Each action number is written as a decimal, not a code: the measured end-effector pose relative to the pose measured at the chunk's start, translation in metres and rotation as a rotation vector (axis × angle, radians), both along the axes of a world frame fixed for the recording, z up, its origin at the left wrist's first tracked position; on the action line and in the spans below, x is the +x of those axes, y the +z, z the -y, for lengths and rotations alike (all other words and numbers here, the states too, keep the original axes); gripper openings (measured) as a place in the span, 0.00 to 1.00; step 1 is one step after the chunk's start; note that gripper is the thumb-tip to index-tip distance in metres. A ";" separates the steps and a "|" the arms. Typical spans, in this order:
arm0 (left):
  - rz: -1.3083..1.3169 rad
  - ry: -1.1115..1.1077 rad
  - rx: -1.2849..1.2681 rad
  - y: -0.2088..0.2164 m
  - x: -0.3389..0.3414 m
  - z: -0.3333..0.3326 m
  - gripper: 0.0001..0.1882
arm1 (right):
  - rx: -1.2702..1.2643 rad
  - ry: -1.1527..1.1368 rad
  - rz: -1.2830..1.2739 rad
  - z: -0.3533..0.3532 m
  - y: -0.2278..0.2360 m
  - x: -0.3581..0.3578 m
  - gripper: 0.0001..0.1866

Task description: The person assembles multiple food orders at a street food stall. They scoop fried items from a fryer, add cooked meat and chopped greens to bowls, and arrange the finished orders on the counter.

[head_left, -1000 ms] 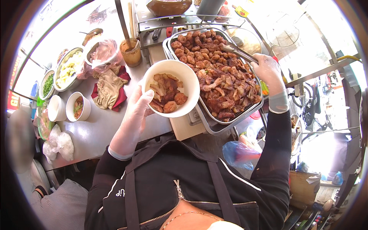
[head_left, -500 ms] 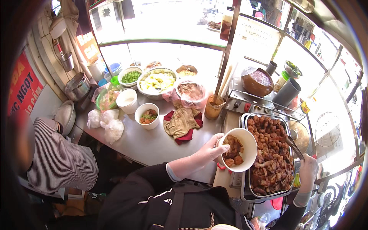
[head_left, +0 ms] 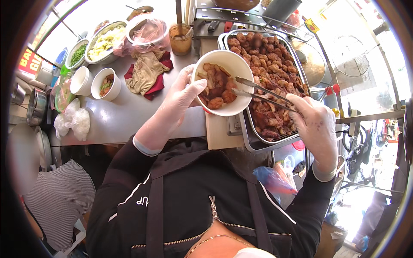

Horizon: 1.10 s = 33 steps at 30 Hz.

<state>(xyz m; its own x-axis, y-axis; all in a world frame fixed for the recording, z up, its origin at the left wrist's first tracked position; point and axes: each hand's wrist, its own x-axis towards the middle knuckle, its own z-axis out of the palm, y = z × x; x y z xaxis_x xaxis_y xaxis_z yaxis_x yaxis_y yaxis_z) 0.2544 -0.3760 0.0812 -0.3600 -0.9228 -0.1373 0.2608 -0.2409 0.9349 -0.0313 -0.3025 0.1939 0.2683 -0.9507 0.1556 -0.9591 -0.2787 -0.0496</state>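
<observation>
My left hand, in a clear glove, grips a white paper bowl by its left side, thumb over the rim. The bowl is tilted toward me and holds browned meat pieces and round fried balls. In my gloved right hand are metal tongs, whose tips reach over the bowl's right rim. The tips are apart, with nothing visible between them. Beneath the tongs and to the bowl's right lies a metal tray heaped with fried balls and browned meat.
On the steel counter stand another filled paper bowl, stacked white bowls and white-filled plastic bags. A folded cloth, a sauce jar and basins of toppings line the back. A person in stripes is at lower left.
My right hand has swung the tongs left from the tray to the paper bowl. The bowl holds more meat than before. The view has shifted, with more of my torso showing.
</observation>
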 end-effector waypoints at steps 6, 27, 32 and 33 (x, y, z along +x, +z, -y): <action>-0.139 -0.001 0.079 -0.018 0.010 -0.006 0.37 | -0.099 -0.016 0.070 0.006 0.001 -0.005 0.17; -0.147 0.252 0.347 -0.107 0.232 -0.032 0.38 | 0.136 0.204 0.326 0.152 -0.021 0.150 0.14; -0.298 0.433 0.184 -0.087 0.308 -0.040 0.38 | 0.237 0.579 0.304 0.239 -0.034 0.339 0.09; -0.286 0.487 0.167 -0.084 0.322 -0.039 0.37 | 0.327 0.573 0.359 0.262 -0.046 0.374 0.09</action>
<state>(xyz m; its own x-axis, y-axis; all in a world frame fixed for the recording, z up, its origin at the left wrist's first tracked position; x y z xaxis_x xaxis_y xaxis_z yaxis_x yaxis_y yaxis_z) 0.5762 -0.3371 -0.0031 0.0554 -0.9653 -0.2552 0.6147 -0.1685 0.7706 0.3430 -0.5648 0.1477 0.7210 -0.6903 0.0603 -0.5774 -0.6466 -0.4985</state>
